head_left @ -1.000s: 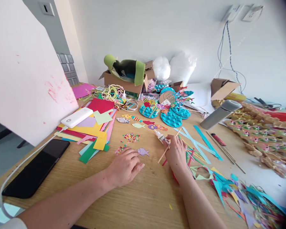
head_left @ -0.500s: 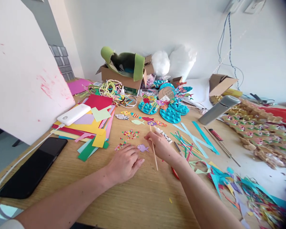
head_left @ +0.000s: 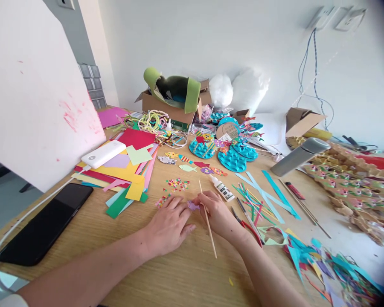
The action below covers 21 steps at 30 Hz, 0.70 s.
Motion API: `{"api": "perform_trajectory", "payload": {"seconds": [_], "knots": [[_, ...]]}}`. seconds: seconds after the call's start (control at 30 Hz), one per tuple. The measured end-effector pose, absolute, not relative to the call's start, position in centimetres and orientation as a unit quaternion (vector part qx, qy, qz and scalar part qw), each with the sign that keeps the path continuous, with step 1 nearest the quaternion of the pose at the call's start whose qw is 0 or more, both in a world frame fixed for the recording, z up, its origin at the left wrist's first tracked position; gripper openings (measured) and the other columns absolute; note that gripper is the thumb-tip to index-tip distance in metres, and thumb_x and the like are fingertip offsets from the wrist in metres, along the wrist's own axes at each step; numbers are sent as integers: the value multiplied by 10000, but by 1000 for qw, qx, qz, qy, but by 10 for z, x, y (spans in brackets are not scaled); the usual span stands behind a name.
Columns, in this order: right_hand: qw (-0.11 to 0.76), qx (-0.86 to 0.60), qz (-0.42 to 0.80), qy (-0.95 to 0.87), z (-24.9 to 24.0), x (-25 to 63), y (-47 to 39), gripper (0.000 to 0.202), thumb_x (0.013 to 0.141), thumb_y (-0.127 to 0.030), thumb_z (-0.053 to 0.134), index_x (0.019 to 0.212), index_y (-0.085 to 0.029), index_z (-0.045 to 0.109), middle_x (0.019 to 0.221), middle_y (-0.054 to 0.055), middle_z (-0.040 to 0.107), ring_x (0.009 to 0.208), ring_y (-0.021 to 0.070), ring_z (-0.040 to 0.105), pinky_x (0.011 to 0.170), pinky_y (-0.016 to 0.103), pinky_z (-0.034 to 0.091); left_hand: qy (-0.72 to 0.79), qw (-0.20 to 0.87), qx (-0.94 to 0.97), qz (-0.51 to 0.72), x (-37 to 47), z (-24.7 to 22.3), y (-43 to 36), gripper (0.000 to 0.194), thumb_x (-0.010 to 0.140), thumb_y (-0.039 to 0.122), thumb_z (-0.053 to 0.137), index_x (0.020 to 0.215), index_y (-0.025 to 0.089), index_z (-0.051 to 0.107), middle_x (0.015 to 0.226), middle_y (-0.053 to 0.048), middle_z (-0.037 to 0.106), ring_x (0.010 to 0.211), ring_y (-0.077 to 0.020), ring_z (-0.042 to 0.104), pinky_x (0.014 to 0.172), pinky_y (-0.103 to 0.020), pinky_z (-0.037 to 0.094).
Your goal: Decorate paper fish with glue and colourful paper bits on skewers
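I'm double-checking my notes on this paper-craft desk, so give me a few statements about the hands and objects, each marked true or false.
1. The person's right hand holds a thin pale wooden stick. True.
2. The white plastic bottle with a printed label, near that hand, stands upright. False: the bottle lies on its side.
3. The purple paper fish is partly hidden by the right hand. True.
4. The person's left hand grips the grey cylindrical flask. False: the left hand is spread palm down beside the fish, and the flask is well off to the right.
5. A black rectangular phone lies on the brown wooden table. True.
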State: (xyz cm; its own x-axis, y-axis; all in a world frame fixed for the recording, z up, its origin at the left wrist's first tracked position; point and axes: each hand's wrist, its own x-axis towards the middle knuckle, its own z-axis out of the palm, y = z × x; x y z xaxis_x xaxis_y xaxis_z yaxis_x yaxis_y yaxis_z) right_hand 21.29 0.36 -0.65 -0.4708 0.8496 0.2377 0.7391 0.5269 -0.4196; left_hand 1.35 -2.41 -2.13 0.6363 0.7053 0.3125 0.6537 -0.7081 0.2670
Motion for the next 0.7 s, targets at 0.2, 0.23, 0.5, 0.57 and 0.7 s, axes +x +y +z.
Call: {"api": "perform_trajectory", "payload": {"seconds": [0.2,0.23,0.5,0.57,0.7], "knots": [[188,-466,45,-864,-4,222,3,239,847,-27,469,927,-195,618,902,75,665,974,233,578,861,392,436,386,51,902,186,15,-25,-27,379,955,402,441,1173,130,590,1181,-104,614,1169,-289,453,1033,-465,370],[165,-467,17,-869,-3,224,3,269,826,3,462,922,-194,618,885,77,672,1008,249,570,891,415,423,390,51,902,180,15,-24,-27,385,953,401,444,1176,125,591,1181,-109,610,1162,-291,453,1027,-468,375],[62,-482,-118,-866,-16,229,3,272,838,5,464,953,-184,623,1037,113,673,1126,289,520,1014,481,349,410,51,898,153,17,-20,-31,403,949,402,448,1222,132,571,1147,-125,585,1126,-301,458,975,-493,411],[70,-483,-117,-865,-19,229,4,274,849,-4,466,988,-176,628,1084,112,667,1136,287,514,1012,474,353,411,51,898,148,17,-19,-31,389,952,403,442,1214,148,576,1157,-119,577,1130,-298,455,970,-492,414],[113,-469,-101,-870,-17,230,3,292,855,-23,490,1054,-178,639,1117,97,669,1144,284,505,993,468,375,418,49,897,139,17,-18,-32,374,965,402,416,1214,178,580,1184,-103,566,1156,-289,441,986,-481,406]]}}
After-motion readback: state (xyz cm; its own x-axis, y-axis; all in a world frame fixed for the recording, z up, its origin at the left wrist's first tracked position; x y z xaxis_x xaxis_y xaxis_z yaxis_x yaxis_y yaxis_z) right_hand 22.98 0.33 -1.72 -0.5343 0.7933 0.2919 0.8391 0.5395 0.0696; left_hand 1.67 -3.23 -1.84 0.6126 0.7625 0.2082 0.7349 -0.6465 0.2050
